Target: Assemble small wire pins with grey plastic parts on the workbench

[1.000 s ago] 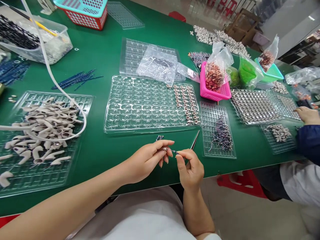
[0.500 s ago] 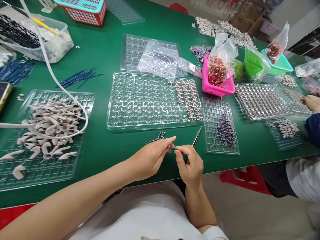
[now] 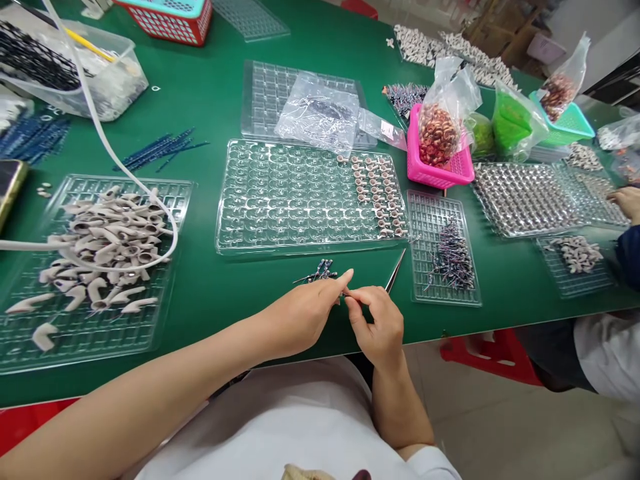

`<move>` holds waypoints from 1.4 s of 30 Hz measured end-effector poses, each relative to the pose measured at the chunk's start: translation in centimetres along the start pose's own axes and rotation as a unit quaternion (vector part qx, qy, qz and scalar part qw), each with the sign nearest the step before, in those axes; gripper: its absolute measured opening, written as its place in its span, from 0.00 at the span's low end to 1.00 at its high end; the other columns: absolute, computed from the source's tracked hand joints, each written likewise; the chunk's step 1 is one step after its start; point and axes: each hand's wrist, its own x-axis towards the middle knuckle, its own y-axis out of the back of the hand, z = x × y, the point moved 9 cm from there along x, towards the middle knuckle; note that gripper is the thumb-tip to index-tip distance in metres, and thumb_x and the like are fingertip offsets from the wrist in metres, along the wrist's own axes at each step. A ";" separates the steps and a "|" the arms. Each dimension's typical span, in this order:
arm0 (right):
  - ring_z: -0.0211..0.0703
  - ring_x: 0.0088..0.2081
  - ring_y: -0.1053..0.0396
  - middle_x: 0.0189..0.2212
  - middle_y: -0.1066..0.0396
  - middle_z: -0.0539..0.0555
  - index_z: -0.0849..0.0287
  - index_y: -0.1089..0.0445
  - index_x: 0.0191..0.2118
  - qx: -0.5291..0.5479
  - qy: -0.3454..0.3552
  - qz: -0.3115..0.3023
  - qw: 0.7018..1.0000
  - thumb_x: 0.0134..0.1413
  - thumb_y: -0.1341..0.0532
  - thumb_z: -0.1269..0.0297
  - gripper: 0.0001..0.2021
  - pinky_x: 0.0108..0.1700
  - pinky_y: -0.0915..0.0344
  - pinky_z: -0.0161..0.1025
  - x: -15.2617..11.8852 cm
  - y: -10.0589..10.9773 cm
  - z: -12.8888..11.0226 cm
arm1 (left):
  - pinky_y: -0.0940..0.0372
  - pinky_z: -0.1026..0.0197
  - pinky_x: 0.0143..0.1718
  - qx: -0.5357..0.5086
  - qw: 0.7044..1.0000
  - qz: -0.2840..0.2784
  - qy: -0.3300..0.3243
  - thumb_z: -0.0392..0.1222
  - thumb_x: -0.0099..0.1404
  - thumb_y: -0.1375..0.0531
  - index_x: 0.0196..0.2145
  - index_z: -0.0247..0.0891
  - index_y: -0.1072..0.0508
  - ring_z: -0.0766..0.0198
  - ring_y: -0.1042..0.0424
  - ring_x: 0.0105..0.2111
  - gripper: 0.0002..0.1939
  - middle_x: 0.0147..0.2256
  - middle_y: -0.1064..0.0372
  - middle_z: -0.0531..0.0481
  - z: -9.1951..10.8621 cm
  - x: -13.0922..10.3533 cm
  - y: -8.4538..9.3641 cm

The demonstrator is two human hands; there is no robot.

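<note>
My left hand (image 3: 307,315) reaches over the front of the green table, thumb and fingers pinched together at the tips. My right hand (image 3: 379,327) meets it fingertip to fingertip, with its thumb and forefinger closed. Between them is a small dark part (image 3: 346,294), mostly hidden by the fingers. Just beyond my left hand lie several small dark wired pieces (image 3: 323,270). Metal tweezers (image 3: 395,271) rest on the table beyond my right hand. Past both hands, a clear moulded tray (image 3: 285,197) holds small pale pieces with round openings (image 3: 383,193) at its right end.
At left, pale curved shells (image 3: 113,233) are heaped on a tray, crossed by a white cable (image 3: 100,127). At right stand a tray of dark wired pieces (image 3: 453,257) and a pink basket (image 3: 435,172). A co-worker's hand (image 3: 627,202) is at far right.
My left hand has tilted slightly, and the small dark part between the fingertips shows less than before. The whole view has shifted a little; the trays stay in place.
</note>
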 end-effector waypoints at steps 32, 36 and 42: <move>0.42 0.36 0.25 0.36 0.23 0.53 0.53 0.27 0.46 0.076 -0.076 0.041 0.993 0.61 0.37 0.68 0.08 0.37 0.27 0.40 -0.2 1.2 1.0 | 0.29 0.62 0.40 -0.159 0.968 0.098 0.166 0.41 0.68 0.42 0.43 0.38 0.24 0.61 0.22 0.38 0.09 0.39 0.21 0.49 -1.3 0.7 3.9; 0.42 0.36 0.24 0.35 0.22 0.53 0.54 0.26 0.42 0.065 -0.076 0.044 0.994 0.61 0.38 0.69 0.06 0.37 0.27 0.40 -0.1 1.3 1.0 | 0.29 0.63 0.39 -0.142 0.974 0.098 0.147 0.40 0.69 0.42 0.43 0.38 0.24 0.62 0.23 0.37 0.09 0.38 0.21 0.49 -1.0 0.6 3.9; 0.42 0.36 0.24 0.34 0.22 0.53 0.53 0.26 0.43 0.072 -0.062 0.052 0.994 0.60 0.37 0.71 0.08 0.36 0.28 0.40 -0.2 1.4 0.9 | 0.30 0.64 0.40 -0.149 0.975 0.092 0.135 0.38 0.69 0.41 0.44 0.37 0.23 0.63 0.23 0.37 0.09 0.38 0.21 0.49 -1.0 0.6 3.7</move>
